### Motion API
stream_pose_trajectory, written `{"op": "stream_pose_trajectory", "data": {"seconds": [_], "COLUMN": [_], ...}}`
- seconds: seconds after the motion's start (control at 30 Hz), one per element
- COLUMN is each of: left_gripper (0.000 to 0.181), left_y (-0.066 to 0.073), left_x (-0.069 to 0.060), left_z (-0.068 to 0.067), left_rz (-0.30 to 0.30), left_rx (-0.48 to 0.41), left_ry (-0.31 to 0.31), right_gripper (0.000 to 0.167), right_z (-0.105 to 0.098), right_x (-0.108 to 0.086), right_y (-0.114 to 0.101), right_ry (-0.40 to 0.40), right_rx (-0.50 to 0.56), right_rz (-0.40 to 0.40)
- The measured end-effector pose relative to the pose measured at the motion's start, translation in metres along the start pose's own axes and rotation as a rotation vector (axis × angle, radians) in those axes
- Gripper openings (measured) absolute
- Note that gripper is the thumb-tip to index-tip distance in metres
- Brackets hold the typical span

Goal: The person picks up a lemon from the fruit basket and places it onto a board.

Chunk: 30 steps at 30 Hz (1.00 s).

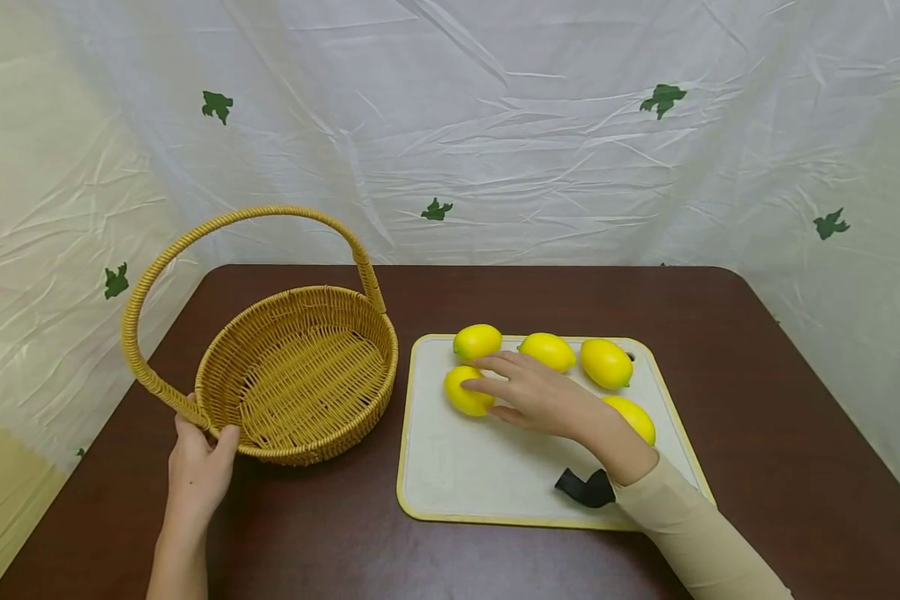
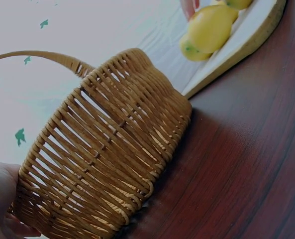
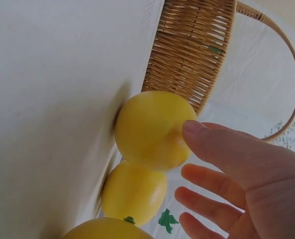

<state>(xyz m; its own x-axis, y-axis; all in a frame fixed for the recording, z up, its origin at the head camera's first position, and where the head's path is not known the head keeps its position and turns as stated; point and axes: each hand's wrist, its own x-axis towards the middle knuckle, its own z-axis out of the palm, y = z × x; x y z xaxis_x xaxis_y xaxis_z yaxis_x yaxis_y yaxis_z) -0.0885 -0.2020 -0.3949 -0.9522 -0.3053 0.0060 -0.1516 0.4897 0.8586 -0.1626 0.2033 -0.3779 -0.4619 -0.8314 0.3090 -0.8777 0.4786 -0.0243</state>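
At the left, a round wicker basket (image 1: 352,442) with a tall hoop handle has nothing inside. My left hand (image 1: 198,471) grips its rim at the near foot of the handle, thumb over the edge. My right hand (image 1: 543,396) hovers above a white cutting board (image 1: 480,475), fingers spread and loosely bent around the nearest lemon (image 1: 461,394). In the right wrist view the thumb overlaps the edge of that lemon (image 3: 152,129); whether it touches I cannot tell. Another lemon (image 1: 477,342) lies just behind it.
More lemons lie on the board: one (image 1: 547,352) at the back middle, one (image 1: 606,363) at the back right, one (image 1: 633,418) partly behind the right wrist. A curved black thing (image 1: 585,489) shows by the sleeve. The dark wooden table (image 1: 330,533) meets white curtains behind.
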Motion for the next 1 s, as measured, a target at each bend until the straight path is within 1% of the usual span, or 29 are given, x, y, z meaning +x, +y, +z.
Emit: {"op": "stream_pose_trajectory", "data": {"seconds": [0.23, 0.43, 0.53, 0.63, 0.7, 0.77, 0.83, 0.87, 0.9, 0.93, 0.97, 1.0], "left_gripper": [0.071, 0.072, 0.069, 0.062, 0.062, 0.066, 0.069, 0.069, 0.068, 0.065, 0.060, 0.054], "left_y": [0.000, 0.000, 0.002, 0.006, 0.010, 0.015, 0.021, 0.024, 0.028, 0.033, 0.037, 0.042], "left_x": [0.000, 0.005, 0.009, 0.011, 0.010, 0.005, -0.003, -0.008, -0.014, -0.020, -0.026, -0.031], "left_z": [0.001, 0.001, 0.001, 0.000, -0.003, -0.008, -0.015, -0.018, -0.020, -0.020, -0.020, -0.018], "left_rz": [0.004, 0.005, 0.011, -0.011, -0.054, -0.121, -0.184, -0.208, -0.218, -0.204, -0.165, -0.102], "left_rx": [-0.015, 0.025, 0.082, 0.174, 0.244, 0.311, 0.366, 0.383, 0.395, 0.403, 0.400, 0.389], "left_ry": [-0.008, -0.029, -0.029, -0.011, -0.004, 0.010, 0.043, 0.068, 0.102, 0.146, 0.198, 0.253], "right_gripper": [0.043, 0.045, 0.045, 0.044, 0.043, 0.042, 0.041, 0.040, 0.040, 0.040, 0.039, 0.039], "right_z": [0.001, 0.000, -0.002, -0.003, -0.004, -0.004, -0.006, -0.006, -0.007, -0.007, -0.008, -0.009], "right_x": [-0.001, -0.003, -0.003, -0.001, 0.000, 0.002, 0.002, 0.003, 0.002, 0.002, 0.001, 0.001], "right_y": [0.001, 0.001, 0.002, 0.003, 0.004, 0.004, 0.003, 0.003, 0.003, 0.003, 0.003, 0.002], "right_ry": [0.014, 0.021, 0.036, 0.055, 0.065, 0.069, 0.072, 0.072, 0.070, 0.067, 0.062, 0.058], "right_rx": [-0.009, -0.013, -0.018, -0.023, -0.023, -0.025, -0.025, -0.026, -0.027, -0.027, -0.026, -0.026], "right_rz": [-0.018, -0.006, -0.009, -0.014, -0.018, -0.023, -0.025, -0.023, -0.019, -0.013, -0.004, 0.003]}}
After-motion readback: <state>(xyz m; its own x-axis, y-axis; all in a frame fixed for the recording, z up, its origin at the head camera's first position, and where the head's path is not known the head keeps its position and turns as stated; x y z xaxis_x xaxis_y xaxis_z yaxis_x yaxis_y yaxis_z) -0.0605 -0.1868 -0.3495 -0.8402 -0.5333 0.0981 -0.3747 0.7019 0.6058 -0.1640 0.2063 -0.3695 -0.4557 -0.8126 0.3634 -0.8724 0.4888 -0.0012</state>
